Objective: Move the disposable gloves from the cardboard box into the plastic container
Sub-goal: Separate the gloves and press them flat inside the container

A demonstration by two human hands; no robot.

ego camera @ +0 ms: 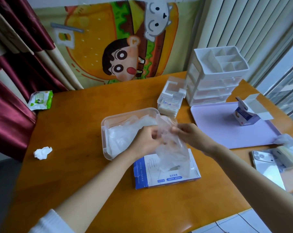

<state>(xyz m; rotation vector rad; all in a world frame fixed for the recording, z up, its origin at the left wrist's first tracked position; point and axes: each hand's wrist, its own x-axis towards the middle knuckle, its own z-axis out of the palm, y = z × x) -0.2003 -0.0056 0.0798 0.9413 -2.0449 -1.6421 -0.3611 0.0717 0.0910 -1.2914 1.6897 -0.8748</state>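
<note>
A clear bunch of disposable gloves [169, 148] hangs between two hands above the blue-and-white cardboard box [166, 179], just beside the plastic container [107, 121], which holds more gloves. The left hand [142, 142] and right hand [191, 135] each pinch the film with curled fingers. The orange wooden table [85, 165] carries a lilac tray [218, 132] and a white drawer unit [214, 81]; a cartoon burger hanging [119, 42] and maroon curtains [11, 47] back the scene.

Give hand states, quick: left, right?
Left hand: closed, pinching the gloves above the box.
Right hand: closed, pinching the same gloves.
</note>
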